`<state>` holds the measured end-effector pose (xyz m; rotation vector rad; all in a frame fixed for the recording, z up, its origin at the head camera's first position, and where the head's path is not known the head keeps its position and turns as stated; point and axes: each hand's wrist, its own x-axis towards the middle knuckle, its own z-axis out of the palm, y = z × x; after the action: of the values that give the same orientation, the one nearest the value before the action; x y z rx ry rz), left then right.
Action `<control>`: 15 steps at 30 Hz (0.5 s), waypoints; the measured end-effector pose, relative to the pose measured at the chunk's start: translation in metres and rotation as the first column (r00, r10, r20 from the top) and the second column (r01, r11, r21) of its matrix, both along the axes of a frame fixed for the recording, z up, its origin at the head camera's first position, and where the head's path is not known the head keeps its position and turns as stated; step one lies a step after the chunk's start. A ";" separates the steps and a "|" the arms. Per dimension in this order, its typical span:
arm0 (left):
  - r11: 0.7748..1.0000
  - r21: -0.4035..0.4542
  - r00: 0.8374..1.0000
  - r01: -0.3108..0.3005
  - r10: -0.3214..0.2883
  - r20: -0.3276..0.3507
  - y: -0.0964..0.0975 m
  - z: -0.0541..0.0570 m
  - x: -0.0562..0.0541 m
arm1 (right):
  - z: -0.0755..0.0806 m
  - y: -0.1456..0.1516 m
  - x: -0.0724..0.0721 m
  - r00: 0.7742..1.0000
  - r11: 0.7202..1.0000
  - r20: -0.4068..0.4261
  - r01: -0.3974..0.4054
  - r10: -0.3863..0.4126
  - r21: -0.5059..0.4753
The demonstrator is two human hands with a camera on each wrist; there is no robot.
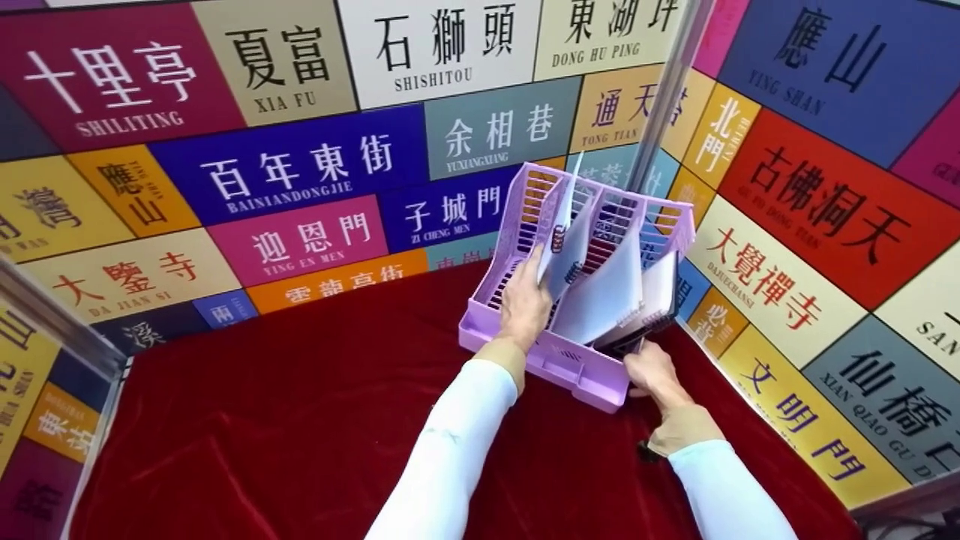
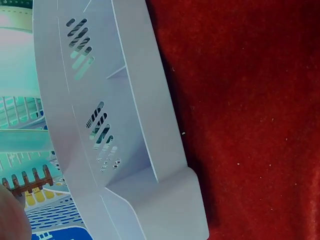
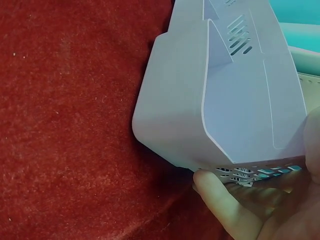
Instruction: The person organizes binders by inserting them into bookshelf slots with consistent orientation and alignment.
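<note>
A purple desktop file holder (image 1: pixel 544 352) with upright compartments stands on the red cloth. Several spiral notebooks (image 1: pixel 604 289) lean in its compartments. My left hand (image 1: pixel 525 300) reaches over the front into the left part and pinches a thin spiral notebook (image 1: pixel 564 225), which rises above the divider. In the left wrist view, my thumb (image 2: pixel 12 220) lies beside a brown spiral binding (image 2: pixel 30 184); the other fingers are hidden. My right hand (image 1: pixel 651 369) grips the holder's right front corner, one finger (image 3: pixel 220 200) against its lower edge in the right wrist view.
Red velvet cloth (image 1: pixel 285 420) covers the table. Wall panels (image 1: pixel 300 165) with large printed characters rise behind the holder and along the right, close to its back. A small dark object (image 1: pixel 646 450) shows by the right wrist.
</note>
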<state>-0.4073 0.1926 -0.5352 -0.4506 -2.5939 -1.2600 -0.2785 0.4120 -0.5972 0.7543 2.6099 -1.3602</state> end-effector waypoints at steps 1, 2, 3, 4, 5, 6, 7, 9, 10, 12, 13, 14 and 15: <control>1.000 0.009 1.000 0.002 -0.002 0.008 0.002 0.000 -0.001 | 0.000 0.001 0.001 1.000 1.000 -0.003 0.001 -0.001 -0.002; 1.000 0.017 1.000 0.001 -0.001 0.017 0.004 0.000 -0.002 | 0.000 0.001 0.002 1.000 1.000 -0.003 0.006 -0.006 -0.003; 1.000 0.027 1.000 0.001 -0.001 0.025 0.006 0.000 -0.002 | 0.000 0.001 0.002 1.000 1.000 -0.003 0.012 -0.012 -0.003; 0.999 0.035 1.000 -0.001 0.000 0.023 0.007 0.000 -0.003 | 0.000 0.001 0.002 1.000 1.000 -0.008 0.011 -0.011 -0.004; 0.999 0.041 1.000 -0.002 0.002 0.020 0.008 -0.001 -0.004 | 0.000 0.001 0.002 1.000 1.000 -0.011 0.010 -0.011 -0.007; 0.999 0.042 1.000 -0.006 0.005 0.017 0.009 -0.002 -0.004 | 0.000 0.001 0.002 1.000 1.000 -0.013 0.009 -0.009 -0.009; 0.999 0.039 1.000 -0.010 0.010 0.015 0.009 -0.003 -0.005 | 0.000 0.001 0.003 1.000 1.000 -0.015 0.006 -0.007 -0.010; 0.999 0.025 0.999 -0.020 0.019 0.028 0.009 -0.005 -0.005 | 0.000 0.000 0.002 1.000 1.000 -0.009 0.005 -0.005 -0.015; 1.000 0.020 0.999 -0.021 0.020 0.036 0.009 -0.006 -0.005 | 0.000 0.000 0.001 1.000 1.000 -0.008 -0.001 0.001 -0.020; 1.000 0.010 0.998 -0.011 0.010 0.060 0.009 -0.007 -0.005 | 0.000 -0.001 0.001 1.000 1.000 0.000 -0.001 0.001 -0.020; 1.000 0.006 0.998 0.001 -0.001 0.069 0.009 -0.008 -0.005 | 0.000 -0.001 0.000 1.000 1.000 0.001 0.002 -0.002 -0.017; 1.000 0.003 0.997 0.011 -0.011 0.077 0.009 -0.008 -0.005 | 0.000 -0.001 0.000 1.000 1.000 0.000 0.002 -0.002 -0.017; 1.000 0.004 0.996 0.022 -0.022 0.084 0.009 -0.009 -0.006 | 0.001 -0.001 0.000 1.000 1.000 -0.003 -0.002 0.002 -0.016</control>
<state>-0.4132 0.2019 -0.5438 -0.4358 -2.6627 -1.3175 -0.2782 0.4108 -0.5965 0.7479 2.5979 -1.3818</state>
